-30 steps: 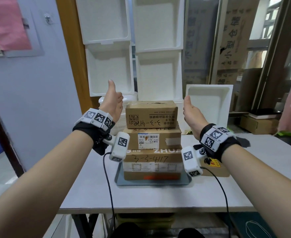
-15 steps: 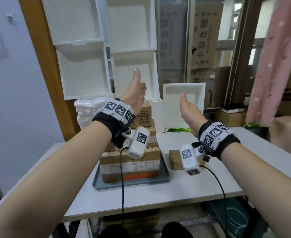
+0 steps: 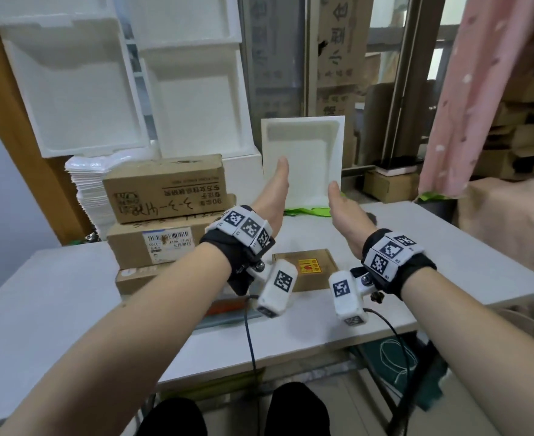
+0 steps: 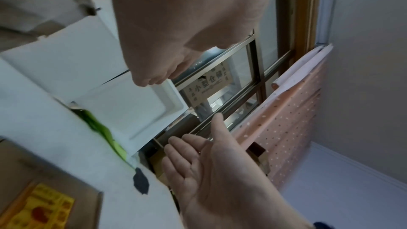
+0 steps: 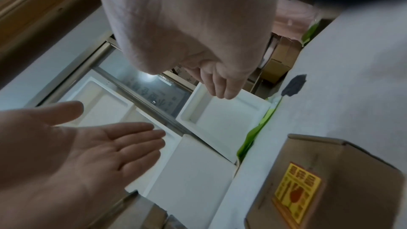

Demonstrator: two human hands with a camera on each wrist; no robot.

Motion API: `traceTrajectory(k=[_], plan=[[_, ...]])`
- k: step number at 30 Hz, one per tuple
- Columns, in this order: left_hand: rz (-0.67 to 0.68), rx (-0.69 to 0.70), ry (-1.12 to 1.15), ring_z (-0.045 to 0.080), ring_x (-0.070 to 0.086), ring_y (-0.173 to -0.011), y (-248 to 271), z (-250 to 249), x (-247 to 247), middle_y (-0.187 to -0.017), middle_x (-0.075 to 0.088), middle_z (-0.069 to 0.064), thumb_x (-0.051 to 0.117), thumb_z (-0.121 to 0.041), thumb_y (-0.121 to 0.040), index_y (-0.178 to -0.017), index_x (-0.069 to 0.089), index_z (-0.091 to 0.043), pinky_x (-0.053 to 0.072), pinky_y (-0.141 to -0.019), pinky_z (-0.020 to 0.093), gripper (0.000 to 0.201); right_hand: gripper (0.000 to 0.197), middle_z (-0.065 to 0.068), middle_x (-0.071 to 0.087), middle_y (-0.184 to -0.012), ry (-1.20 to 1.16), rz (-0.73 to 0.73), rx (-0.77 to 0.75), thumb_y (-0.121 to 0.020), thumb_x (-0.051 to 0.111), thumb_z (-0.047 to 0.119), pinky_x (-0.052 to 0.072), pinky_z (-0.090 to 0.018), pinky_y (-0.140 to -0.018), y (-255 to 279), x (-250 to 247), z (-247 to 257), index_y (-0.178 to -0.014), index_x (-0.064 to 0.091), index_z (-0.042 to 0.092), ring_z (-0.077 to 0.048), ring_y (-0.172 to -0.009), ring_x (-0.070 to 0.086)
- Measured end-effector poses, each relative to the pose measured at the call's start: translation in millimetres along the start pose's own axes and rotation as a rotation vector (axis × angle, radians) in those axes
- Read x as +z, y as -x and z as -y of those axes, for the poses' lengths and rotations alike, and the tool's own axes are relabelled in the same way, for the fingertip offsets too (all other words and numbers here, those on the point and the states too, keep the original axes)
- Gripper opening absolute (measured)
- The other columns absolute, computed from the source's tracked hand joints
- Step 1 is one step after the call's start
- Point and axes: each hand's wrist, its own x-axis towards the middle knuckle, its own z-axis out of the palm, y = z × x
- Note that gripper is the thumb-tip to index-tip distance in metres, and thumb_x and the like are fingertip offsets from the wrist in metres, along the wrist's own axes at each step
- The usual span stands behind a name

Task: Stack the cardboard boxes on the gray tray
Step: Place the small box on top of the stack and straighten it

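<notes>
Two flat hands (left hand (image 3: 272,196), right hand (image 3: 345,215)), empty

Just past our fingers (image 3: 280,165) we see a white foam tray (image 3: 303,162) standing upright on the counter (image 3: 448,247), green plastic (image 3: 309,211) at its foot, a pink curtain (image 3: 479,89) farther right.

White table (image 3: 70,297) carries gray tray (image 3: 227,319), small cardboard box (image 3: 306,269), foam tray (image 3: 303,158).

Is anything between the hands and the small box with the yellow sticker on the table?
Nothing visible. The left hand and right hand hang open above and behind the small box, with only bare table around it.
</notes>
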Motion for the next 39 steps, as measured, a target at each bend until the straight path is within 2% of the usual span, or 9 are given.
traceTrajectory(k=[3, 8, 14, 18, 21, 25, 31, 36, 39], plan=[[-0.032, -0.097, -0.044, 0.017, 0.005, -0.149, -5.9, 26.2, -1.9, -0.162, 0.006, 0.003, 0.013, -0.07, -0.092, -0.155, 0.008, -0.015, 0.004, -0.118, 0.037, 0.083, 0.079, -0.01, 0.033, -0.159, 0.014, 0.052, 0.033, -0.098, 0.021, 0.062, 0.023, -0.036, -0.116, -8.2, 9.7, -18.1, -0.152, 0.03, 0.005, -0.026, -0.145, 0.031], [-0.028, -0.192, -0.102, 0.017, 0.005, -0.149, -9.8, 65.6, -1.7, -0.162, 0.007, 0.002, 0.011, -0.061, -0.097, -0.154, 0.006, -0.016, 0.005, -0.117, 0.036, 0.073, 0.082, -0.01, 0.025, -0.162, 0.073, 0.124, 0.098, -0.097, 0.02, 0.065, 0.02, -0.04, -0.121, -14.3, 26.0, -47.8, -0.155, 0.024, 0.007, -0.027, -0.149, 0.025], [-0.108, -0.299, -0.084, 0.023, 0.015, -0.147, -14.8, 93.9, -6.7, -0.159, 0.016, 0.003, 0.017, -0.057, -0.1, -0.153, 0.015, -0.012, 0.012, -0.118, 0.037, 0.07, 0.082, -0.015, 0.022, -0.162, 0.172, 0.111, 0.179, -0.098, 0.024, 0.061, 0.022, -0.041, -0.119, -18.2, 31.9, -71.0, -0.154, 0.02, 0.001, -0.031, -0.148, 0.024], [-0.169, -0.35, -0.322, 0.03, 0.024, -0.144, -13.6, 104.4, -5.9, -0.157, 0.025, 0.016, 0.018, -0.059, -0.098, -0.15, 0.023, -0.003, 0.017, -0.118, 0.039, 0.077, 0.081, -0.016, 0.023, -0.162, 0.175, 0.123, 0.224, -0.099, 0.024, 0.06, 0.023, -0.043, -0.118, -18.5, 36.8, -81.3, -0.154, 0.02, 0.0, -0.032, -0.148, 0.026], [-0.164, -0.384, -0.324, 0.029, 0.023, -0.145, -15.3, 110.1, -7.1, -0.157, 0.022, 0.017, 0.02, -0.055, -0.1, -0.151, 0.019, -0.001, 0.018, -0.117, 0.036, 0.074, 0.079, -0.018, 0.028, -0.159, 0.207, 0.112, 0.228, -0.1, 0.025, 0.057, 0.025, -0.042, -0.116, -17.9, 41.6, -86.5, -0.152, 0.024, -0.003, -0.033, -0.146, 0.029], [-0.167, -0.373, -0.339, 0.027, 0.022, -0.145, -12.9, 115.7, -8.2, -0.157, 0.022, 0.016, 0.018, -0.046, -0.103, -0.15, 0.019, 0.0, 0.018, -0.114, 0.031, 0.066, 0.076, -0.018, 0.031, -0.158, 0.234, 0.12, 0.232, -0.101, 0.025, 0.055, 0.025, -0.04, -0.116, -16.4, 44.2, -93.6, -0.151, 0.027, -0.002, -0.032, -0.145, 0.031], [-0.147, -0.351, -0.3, 0.026, 0.022, -0.145, -12.6, 111.7, -6.8, -0.157, 0.022, 0.016, 0.017, -0.045, -0.103, -0.15, 0.019, -0.001, 0.017, -0.117, 0.033, 0.064, 0.071, -0.016, 0.04, -0.154, 0.248, 0.093, 0.202, -0.101, 0.023, 0.054, 0.029, -0.044, -0.116, -12.1, 38.7, -94.7, -0.149, 0.037, 0.003, -0.033, -0.14, 0.038], [-0.125, -0.244, -0.274, 0.029, 0.043, -0.131, -15.9, 89.1, -5.7, -0.144, 0.045, 0.018, 0.016, -0.051, -0.101, -0.139, 0.042, -0.004, 0.029, -0.113, 0.038, 0.065, 0.063, -0.019, 0.052, -0.14, 0.277, 0.046, 0.118, -0.103, 0.022, 0.049, 0.036, -0.044, -0.11, -10.9, 22.8, -66.0, -0.136, 0.051, 0.004, -0.035, -0.128, 0.048], [-0.111, -0.181, -0.218, 0.028, 0.038, -0.136, -13.5, 65.8, -4.4, -0.15, 0.039, 0.015, 0.017, -0.056, -0.099, -0.143, 0.04, -0.006, 0.025, -0.115, 0.04, 0.07, 0.064, -0.019, 0.05, -0.143, 0.275, -0.007, 0.089, -0.103, 0.022, 0.049, 0.036, -0.044, -0.111, -11.2, 12.2, -38.4, -0.138, 0.051, 0.005, -0.035, -0.129, 0.047]])
